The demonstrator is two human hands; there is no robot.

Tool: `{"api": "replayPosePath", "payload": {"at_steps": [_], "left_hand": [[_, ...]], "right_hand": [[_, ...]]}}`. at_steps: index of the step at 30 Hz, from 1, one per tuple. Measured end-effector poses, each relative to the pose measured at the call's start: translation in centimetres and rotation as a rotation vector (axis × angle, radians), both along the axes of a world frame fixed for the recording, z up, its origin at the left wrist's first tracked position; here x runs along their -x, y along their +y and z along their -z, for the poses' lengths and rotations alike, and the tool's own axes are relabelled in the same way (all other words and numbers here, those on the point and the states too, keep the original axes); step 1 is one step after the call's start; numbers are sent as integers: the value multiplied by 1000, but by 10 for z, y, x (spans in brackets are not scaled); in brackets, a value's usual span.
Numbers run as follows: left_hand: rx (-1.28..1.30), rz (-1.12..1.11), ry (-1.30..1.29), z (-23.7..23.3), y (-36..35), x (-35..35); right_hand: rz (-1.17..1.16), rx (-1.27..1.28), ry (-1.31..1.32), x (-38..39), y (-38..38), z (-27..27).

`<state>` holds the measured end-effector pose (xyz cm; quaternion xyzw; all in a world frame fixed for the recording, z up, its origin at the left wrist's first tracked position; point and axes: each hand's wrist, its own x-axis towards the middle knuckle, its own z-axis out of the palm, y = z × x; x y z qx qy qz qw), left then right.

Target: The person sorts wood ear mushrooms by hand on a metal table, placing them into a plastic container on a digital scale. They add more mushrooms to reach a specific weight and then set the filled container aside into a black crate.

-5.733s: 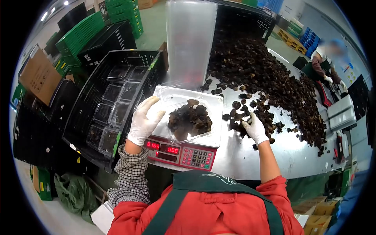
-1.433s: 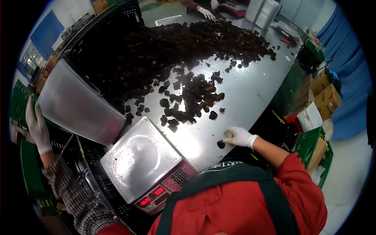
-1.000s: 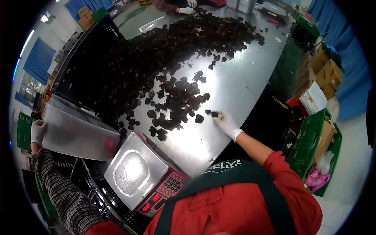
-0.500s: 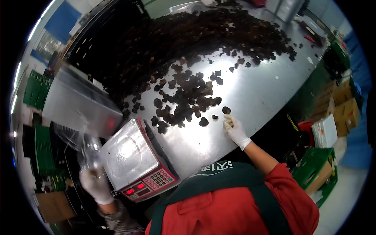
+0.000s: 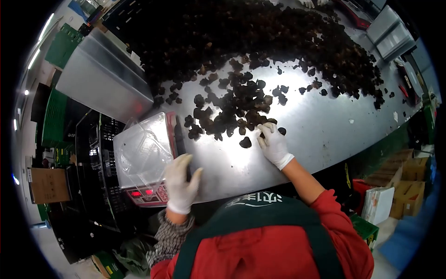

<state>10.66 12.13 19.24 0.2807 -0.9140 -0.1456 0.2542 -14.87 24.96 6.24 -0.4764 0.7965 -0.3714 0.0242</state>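
My right hand (image 5: 273, 145), in a white glove, is at the near edge of a loose cluster of dark brown, dried mushroom-like pieces (image 5: 232, 104) on the metal table. Its fingers are curled together, and whatever lies between them is hidden. One dark piece (image 5: 245, 142) lies just left of this hand, another (image 5: 282, 131) beside its knuckles. My left hand (image 5: 182, 183), also gloved, is open over the right front corner of a red-and-silver digital scale (image 5: 141, 160), thumb apart from the fingers. A clear plastic bag (image 5: 145, 151) lies across the scale's plate.
A large heap of the same dark pieces (image 5: 260, 32) covers the table's far side. A grey bin (image 5: 104, 76) stands behind the scale, black crates (image 5: 95, 158) to its left. Another person's gloved hands (image 5: 313, 3) show at the top. Clear containers (image 5: 390, 35) sit far right.
My left hand has come from left of the scale to its right front corner; the clear bag now lies on the plate. My right hand has shifted left toward the cluster, and a small piece there is hidden.
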Motion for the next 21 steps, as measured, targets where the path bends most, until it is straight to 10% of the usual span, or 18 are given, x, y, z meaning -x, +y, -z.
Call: {"api": "replayPosePath", "payload": {"at_steps": [9,21], "left_hand": [[-228,90,-161,107,3,52],[-181,87,-84,147,-1,42]], "right_hand": [[-163,-68,16,-27,79,-5],[-300,55,201,-42,-28,-8]]}}
